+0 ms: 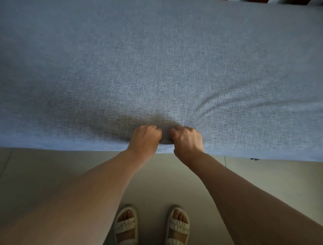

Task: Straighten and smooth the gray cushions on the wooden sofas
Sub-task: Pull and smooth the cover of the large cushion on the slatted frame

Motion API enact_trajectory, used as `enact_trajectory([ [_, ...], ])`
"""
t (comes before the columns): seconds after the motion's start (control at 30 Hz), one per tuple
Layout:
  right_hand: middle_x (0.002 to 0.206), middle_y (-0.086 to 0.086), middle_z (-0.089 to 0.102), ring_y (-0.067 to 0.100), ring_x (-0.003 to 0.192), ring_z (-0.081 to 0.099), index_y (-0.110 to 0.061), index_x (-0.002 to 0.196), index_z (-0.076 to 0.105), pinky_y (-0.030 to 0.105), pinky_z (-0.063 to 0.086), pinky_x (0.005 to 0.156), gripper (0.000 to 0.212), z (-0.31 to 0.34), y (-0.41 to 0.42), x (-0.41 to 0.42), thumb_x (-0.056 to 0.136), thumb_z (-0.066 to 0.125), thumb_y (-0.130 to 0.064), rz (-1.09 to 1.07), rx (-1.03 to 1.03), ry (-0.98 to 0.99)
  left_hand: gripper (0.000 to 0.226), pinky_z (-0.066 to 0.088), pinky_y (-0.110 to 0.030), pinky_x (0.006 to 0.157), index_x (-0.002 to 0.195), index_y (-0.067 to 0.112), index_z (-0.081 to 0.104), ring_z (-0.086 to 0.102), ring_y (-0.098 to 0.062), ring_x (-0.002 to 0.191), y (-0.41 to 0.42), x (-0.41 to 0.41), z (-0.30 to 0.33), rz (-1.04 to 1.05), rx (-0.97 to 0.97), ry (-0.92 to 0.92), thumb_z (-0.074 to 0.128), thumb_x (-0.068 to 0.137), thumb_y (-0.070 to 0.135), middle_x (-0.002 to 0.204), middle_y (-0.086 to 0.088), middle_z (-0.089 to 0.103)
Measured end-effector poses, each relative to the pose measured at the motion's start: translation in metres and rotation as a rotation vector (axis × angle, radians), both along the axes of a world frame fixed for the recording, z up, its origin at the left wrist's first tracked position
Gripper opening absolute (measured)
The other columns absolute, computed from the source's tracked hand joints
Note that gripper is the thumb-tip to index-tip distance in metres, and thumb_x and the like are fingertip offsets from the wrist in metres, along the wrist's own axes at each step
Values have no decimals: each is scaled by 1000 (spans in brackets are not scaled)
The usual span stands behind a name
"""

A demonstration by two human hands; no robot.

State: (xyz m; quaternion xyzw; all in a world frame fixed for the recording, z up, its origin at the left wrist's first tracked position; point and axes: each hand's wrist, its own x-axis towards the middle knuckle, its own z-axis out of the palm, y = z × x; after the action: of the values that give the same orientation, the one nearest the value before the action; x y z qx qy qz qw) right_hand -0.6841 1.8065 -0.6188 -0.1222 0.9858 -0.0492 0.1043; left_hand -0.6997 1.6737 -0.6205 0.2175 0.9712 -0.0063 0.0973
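Both fists, left hand [146,138] and right hand [187,139], knuckles-up, grip tight on gray cushion [157,61] edge.

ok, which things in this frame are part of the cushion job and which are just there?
Part of the job:
- gray cushion, creased near its front edge
- left hand, gripping the front edge
- right hand, gripping beside it

Just there:
- floor
- sandals
- dark wood strip at the top edge

cushion [157,61] sides cropped, fingertips buried in fabric
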Motion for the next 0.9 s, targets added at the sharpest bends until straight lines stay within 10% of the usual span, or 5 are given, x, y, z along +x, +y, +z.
enact_trajectory([
  [0.9,113,3,60,26,103,58,-12,110,59,30,34,68,30,15,-10,108,88,44,1,2,-7,-154,20,37,-29,63,93,5,63,62,-28,93,-6,109,22,10,-71,-165,47,88,-6,100,-10,64],
])
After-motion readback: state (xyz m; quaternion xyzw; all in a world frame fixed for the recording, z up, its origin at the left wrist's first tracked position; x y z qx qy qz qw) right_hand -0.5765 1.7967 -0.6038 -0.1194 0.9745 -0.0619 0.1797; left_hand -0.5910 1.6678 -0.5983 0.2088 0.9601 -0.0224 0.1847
